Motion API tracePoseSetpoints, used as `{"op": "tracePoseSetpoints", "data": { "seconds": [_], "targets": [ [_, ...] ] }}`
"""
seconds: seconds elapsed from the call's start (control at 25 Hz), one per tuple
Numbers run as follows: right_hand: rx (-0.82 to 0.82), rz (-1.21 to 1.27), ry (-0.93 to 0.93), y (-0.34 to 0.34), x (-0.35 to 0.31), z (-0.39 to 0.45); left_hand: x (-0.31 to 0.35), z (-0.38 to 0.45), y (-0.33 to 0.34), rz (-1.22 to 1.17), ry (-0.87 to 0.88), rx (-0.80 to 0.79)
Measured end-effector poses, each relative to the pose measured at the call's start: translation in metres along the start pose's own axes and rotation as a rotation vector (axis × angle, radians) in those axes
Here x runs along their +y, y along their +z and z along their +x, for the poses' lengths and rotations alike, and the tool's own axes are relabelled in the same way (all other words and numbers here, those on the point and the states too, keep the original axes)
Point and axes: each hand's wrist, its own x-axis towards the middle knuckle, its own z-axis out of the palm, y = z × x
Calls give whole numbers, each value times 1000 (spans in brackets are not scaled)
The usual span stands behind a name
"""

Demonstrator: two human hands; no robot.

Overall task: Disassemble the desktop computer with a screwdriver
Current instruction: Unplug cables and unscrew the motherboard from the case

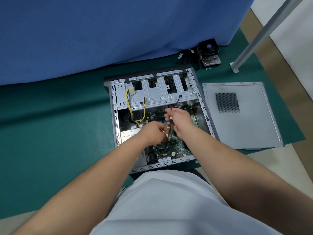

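Head cam, looking down into the desktop computer (157, 119), lying on its side on the green mat (55, 126), open face up. Side panel (240, 116) is already off, parked just to the right of the case. CPU cooler w/ fan (209, 54) sits well apart at the back, near the blue cloth (110, 34).

Both hands are over the motherboard (177, 146), mid-case. Right hand (179, 121) has fingers curled round a thin dark-green strip, looks like a RAM stick (171, 128), held roughly upright. Left hand (152, 133) pinches at its lower end, fingertips curled in tight. So both grips are narrow and closed on the same part. No screwdriver visible anywhere.

Judgement: the step is pulling the memory module out of its slot. To do it well, check that the slot latches are released first, can't tell from here, fingers cover them. Hold by the edges, not the chips or contacts. Lift straight up, even on both ends, no rocking sideways. Watch the yellow PSU cables (130, 106) and the black lead (177, 99) hanging from the drive cage (162, 95), keep them off the stick. Then set it down on the mat w/ the other removed bits.
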Motion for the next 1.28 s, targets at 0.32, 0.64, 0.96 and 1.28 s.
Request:
{"op": "tracePoseSetpoints", "data": {
  "seconds": [0.32,0.64,0.96,1.28],
  "targets": [
    [-58,-691,-270,-20,9,-21,12,8,-1,-890,-175,70],
    [-120,-293,-349,-16,-47,-58,2,-17,0,-494,30,-158],
    [-248,84,-490,29,-110,-76,-21,-46,-54,-483,323,432],
    [-224,-476,-286,42,-52,-56,-47,-39,-116,-931,273,708]
  ]
}}
